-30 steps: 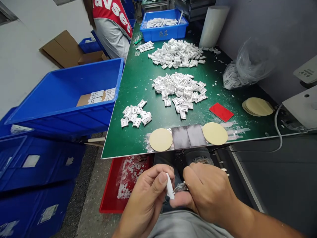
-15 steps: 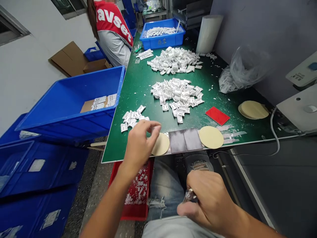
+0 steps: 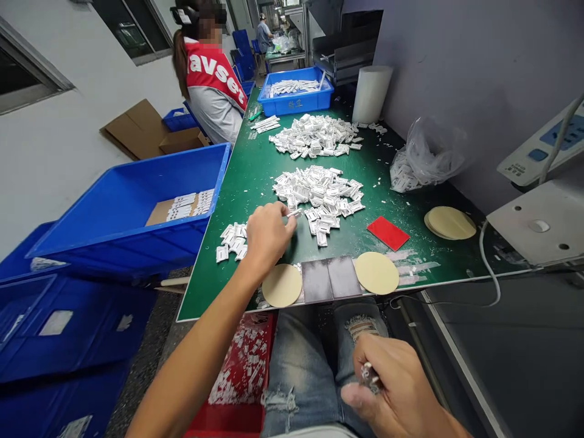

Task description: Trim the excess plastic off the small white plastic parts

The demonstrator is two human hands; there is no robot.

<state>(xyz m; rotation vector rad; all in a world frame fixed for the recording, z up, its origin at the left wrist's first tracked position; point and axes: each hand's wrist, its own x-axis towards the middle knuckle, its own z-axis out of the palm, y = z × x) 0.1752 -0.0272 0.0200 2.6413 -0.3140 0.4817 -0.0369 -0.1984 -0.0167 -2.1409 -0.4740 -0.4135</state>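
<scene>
"What are the hands up to?"

"The left hand (image 3: 269, 234) pinches a white piece (image 3: 295, 213) at the front left edge of the nearer heap (image 3: 319, 185), finger and thumb drawn together. The right hand (image 3: 392, 377) is low over the jeans (image 3: 296, 365), curled around a small tool (image 3: 371, 378). The palm hides most of it, so I can't tell what kind."

"How would you make that pick well?"

"Choose from the rim of the heap, as here, because the pieces in the middle overlap and would probably drag their neighbours along. Hold just one, lightly, by its edges, and lift it straight up. I'd keep the left forearm high over the pale yellow disc (image 3: 281, 286), and the tool's end turned away from the right thumb."

"And what is everything made of?"

"The pieces look like moulded plastic: small, roughly rectangular, slotted, likely stiff and light. The worktop (image 3: 246, 170) is smooth and green, sprinkled with white crumbs. Between the disc and its matching round one (image 3: 376, 273) lie two dark squares (image 3: 317, 281), dusted white and perhaps gritty. The flat red rectangle (image 3: 387, 233) looks stiff, while the clear bag (image 3: 431, 152) behind it is thin, crumpled film with more white bits inside."
</scene>
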